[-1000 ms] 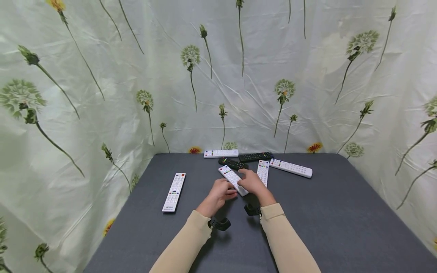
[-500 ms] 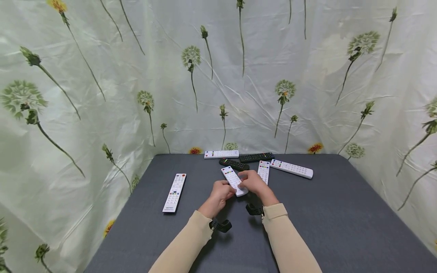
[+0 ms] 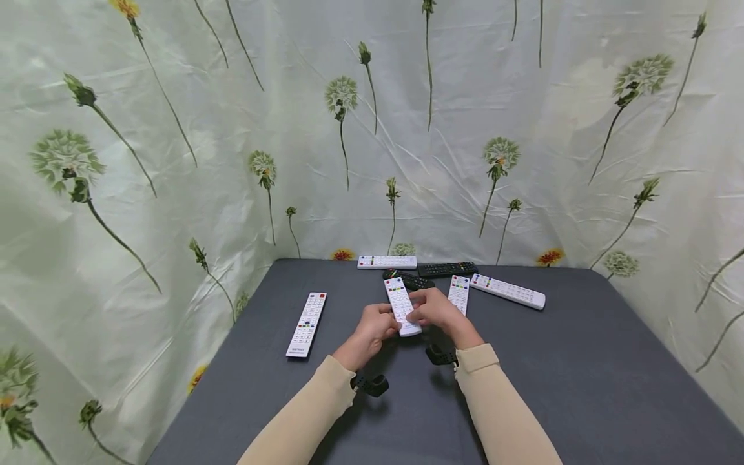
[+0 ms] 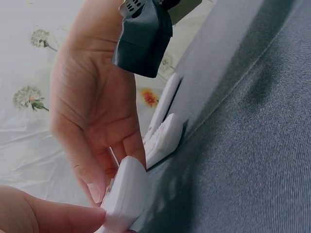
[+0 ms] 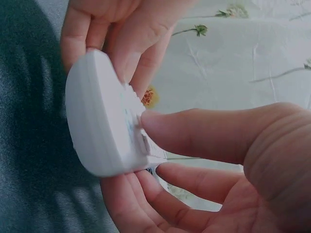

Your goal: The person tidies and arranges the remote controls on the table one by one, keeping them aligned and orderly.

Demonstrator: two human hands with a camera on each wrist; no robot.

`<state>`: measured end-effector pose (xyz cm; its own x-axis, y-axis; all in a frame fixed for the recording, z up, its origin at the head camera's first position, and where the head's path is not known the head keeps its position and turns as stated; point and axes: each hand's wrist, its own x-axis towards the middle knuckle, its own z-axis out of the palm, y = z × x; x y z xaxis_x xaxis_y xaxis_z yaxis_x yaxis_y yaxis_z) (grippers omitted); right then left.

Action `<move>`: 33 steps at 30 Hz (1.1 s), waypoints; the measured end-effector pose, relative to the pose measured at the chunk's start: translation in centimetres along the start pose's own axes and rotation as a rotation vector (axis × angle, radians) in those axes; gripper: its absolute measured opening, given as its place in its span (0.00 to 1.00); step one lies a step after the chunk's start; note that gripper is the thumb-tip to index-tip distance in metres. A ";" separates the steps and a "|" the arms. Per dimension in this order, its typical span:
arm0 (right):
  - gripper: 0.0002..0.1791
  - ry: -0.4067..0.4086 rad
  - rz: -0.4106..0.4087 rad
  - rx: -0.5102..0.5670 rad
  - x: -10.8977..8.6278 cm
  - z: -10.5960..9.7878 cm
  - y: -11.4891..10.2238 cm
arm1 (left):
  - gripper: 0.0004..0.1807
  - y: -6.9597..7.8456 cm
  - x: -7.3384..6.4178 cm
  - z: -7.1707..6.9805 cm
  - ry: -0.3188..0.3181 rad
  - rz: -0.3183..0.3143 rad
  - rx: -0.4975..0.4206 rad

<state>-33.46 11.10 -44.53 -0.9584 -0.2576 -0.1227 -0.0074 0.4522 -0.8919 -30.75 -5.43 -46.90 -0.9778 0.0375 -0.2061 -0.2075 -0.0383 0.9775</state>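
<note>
Both hands hold a white remote control [image 3: 400, 302] by its near end, buttons facing up, over the table. My left hand [image 3: 373, 328] pinches its left side; in the left wrist view the left thumb [image 4: 63, 217] lies against the remote's end. My right hand [image 3: 437, 310] grips the right side. In the right wrist view the right thumb [image 5: 194, 133] is on the button face of the white remote [image 5: 95, 116], with fingers curled beneath it. Just beyond lies a black remote [image 3: 415, 281], partly covered by the held one, and another white remote [image 3: 458, 289] beside the right hand.
One white remote [image 3: 307, 325] lies apart on the left of the dark grey table [image 3: 581, 374]. Along the back are a white remote [image 3: 387, 262], a black remote [image 3: 447, 269] and a slanted white remote [image 3: 507, 291]. A flower-printed curtain [image 3: 442, 129] hangs behind.
The held remote has turned from a slant to nearly straight ahead and its far end now overlaps the black remote. The left hand has closed onto its side. The head view has shifted slightly.
</note>
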 end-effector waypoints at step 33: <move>0.52 -0.061 -0.088 0.166 -0.4 7.7 -3.5 | 0.38 0.7 -3.9 -8.4 0.107 0.091 0.170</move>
<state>-30.80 3.03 -44.70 -0.9369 -0.3439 -0.0627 -0.0386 0.2799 -0.9592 -27.35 -13.96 -45.75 -0.9916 -0.0650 -0.1118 -0.1197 0.1327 0.9839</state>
